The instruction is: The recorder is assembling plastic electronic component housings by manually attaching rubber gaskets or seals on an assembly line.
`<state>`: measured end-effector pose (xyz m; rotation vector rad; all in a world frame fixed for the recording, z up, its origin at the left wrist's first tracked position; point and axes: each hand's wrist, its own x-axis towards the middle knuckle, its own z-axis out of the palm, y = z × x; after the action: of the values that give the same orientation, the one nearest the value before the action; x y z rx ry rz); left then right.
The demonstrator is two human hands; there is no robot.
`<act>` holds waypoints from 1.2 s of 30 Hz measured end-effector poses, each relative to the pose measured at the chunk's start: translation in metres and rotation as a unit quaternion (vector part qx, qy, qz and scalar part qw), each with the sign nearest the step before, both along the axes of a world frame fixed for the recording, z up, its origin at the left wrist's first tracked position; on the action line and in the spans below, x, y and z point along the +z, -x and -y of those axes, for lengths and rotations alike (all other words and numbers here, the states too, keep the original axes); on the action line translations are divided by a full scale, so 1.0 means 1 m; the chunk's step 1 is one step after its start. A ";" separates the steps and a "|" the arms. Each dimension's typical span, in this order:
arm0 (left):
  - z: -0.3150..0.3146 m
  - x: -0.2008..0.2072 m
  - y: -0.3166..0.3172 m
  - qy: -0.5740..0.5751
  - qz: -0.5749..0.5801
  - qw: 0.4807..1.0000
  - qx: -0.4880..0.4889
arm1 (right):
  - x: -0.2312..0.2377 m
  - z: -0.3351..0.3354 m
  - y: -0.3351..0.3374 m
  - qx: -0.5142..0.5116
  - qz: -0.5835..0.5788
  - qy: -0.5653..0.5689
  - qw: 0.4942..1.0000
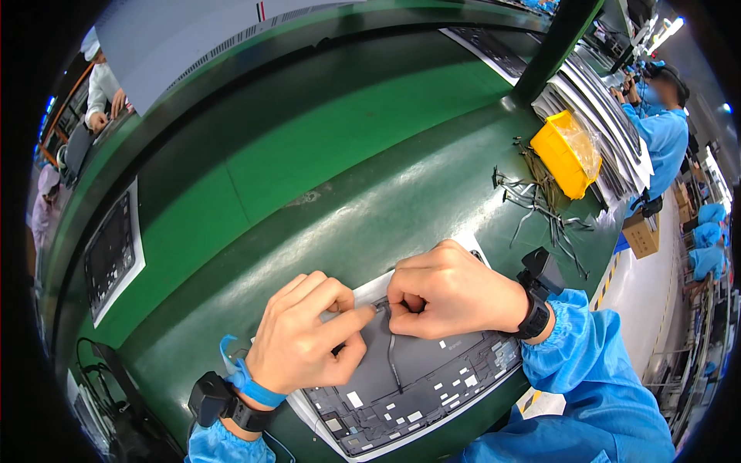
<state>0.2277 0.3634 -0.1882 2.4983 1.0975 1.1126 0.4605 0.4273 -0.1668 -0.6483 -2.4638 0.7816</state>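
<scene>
A dark flat panel (440, 373) with many small white labels lies on a white sheet (386, 450) at the table's near side. Over its upper part, my right hand (455, 293) pinches the top end of a thin dark cable (394, 363), which runs down across the panel. My left hand (309, 332) is beside it, fingers curled, its index fingertip at the panel's upper edge close to the right fingertips. Whatever lies under that fingertip is hidden. A blue strap circles the left wrist, and both wrists carry black devices.
Loose cables (540, 208) lie beside a yellow bin (566, 158) at the right, near a stack of panels and sheets (610, 116). Another panel (112, 247) rests at the far left. A green post (557, 50) stands at the back right. Other people work around.
</scene>
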 end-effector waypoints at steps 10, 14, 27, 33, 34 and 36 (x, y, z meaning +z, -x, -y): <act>0.001 0.005 -0.004 -0.002 -0.040 0.999 0.000 | 0.002 -0.002 -0.002 -0.022 0.013 0.015 1.000; 0.000 0.002 -0.005 -0.015 -0.043 0.999 0.005 | 0.003 -0.002 -0.003 -0.041 0.018 0.016 0.999; 0.002 0.009 -0.007 -0.015 -0.080 0.997 0.010 | 0.008 -0.010 -0.002 -0.068 0.056 0.011 0.996; -0.002 0.002 -0.022 0.089 0.029 0.992 0.086 | -0.004 -0.013 -0.005 -0.041 0.011 0.023 0.999; -0.002 0.002 -0.024 0.089 0.021 0.992 0.086 | -0.003 -0.012 -0.006 -0.038 0.014 0.023 0.999; -0.003 0.004 -0.025 0.089 0.004 0.993 0.080 | -0.004 -0.014 -0.008 -0.045 0.008 0.024 0.999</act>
<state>0.2528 0.3665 -0.1847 2.3018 1.3507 1.0134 0.4682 0.4408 -0.1712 -0.7798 -2.4180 0.8058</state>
